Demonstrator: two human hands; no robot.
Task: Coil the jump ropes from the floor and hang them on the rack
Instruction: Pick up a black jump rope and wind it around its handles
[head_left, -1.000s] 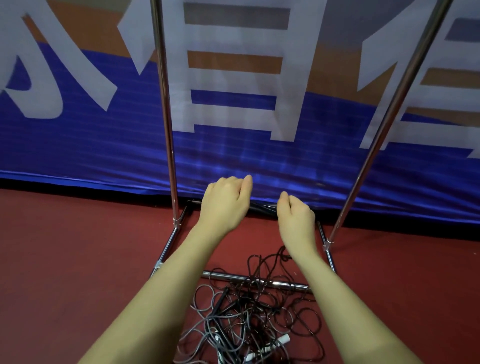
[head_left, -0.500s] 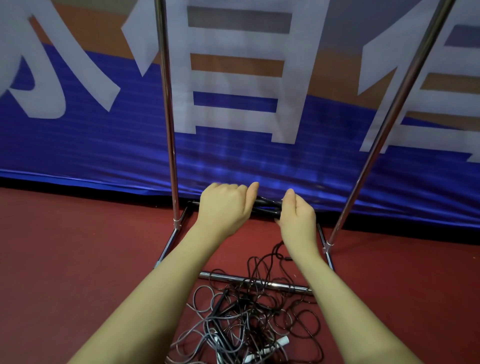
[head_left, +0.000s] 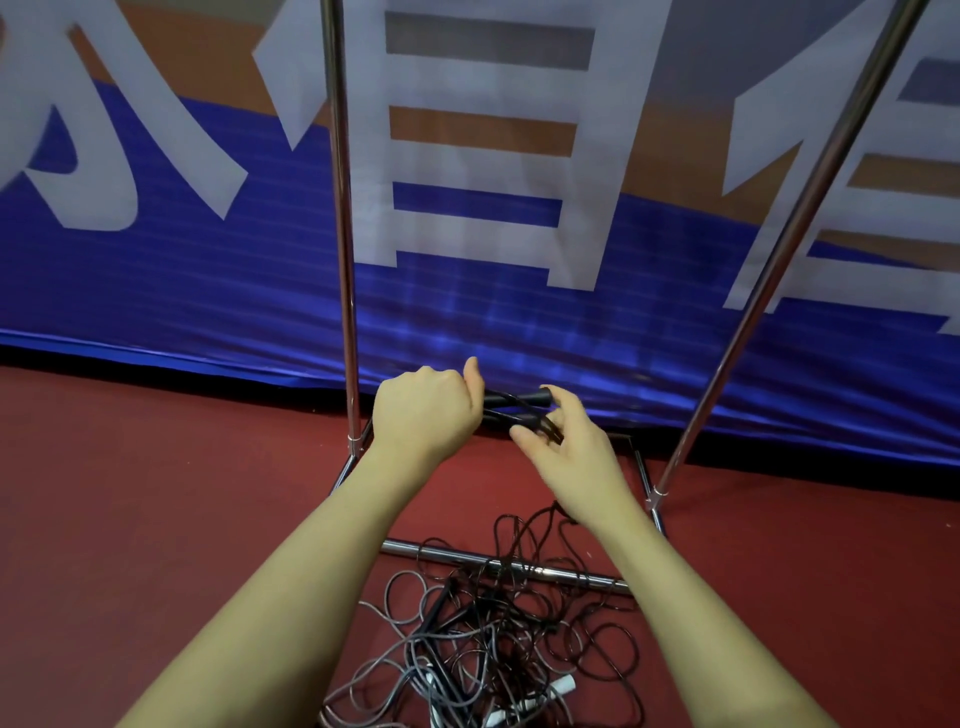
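The left hand (head_left: 423, 410) grips two black plastic rope handles (head_left: 511, 408), lying crosswise, ends reaching the right hand's (head_left: 569, 447) pinching fingertips (head_left: 519, 432).

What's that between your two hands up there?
In the head view, two black jump-rope handles span the gap: the left hand grips one end, and the right hand pinches the other, with black cord at its fingers.
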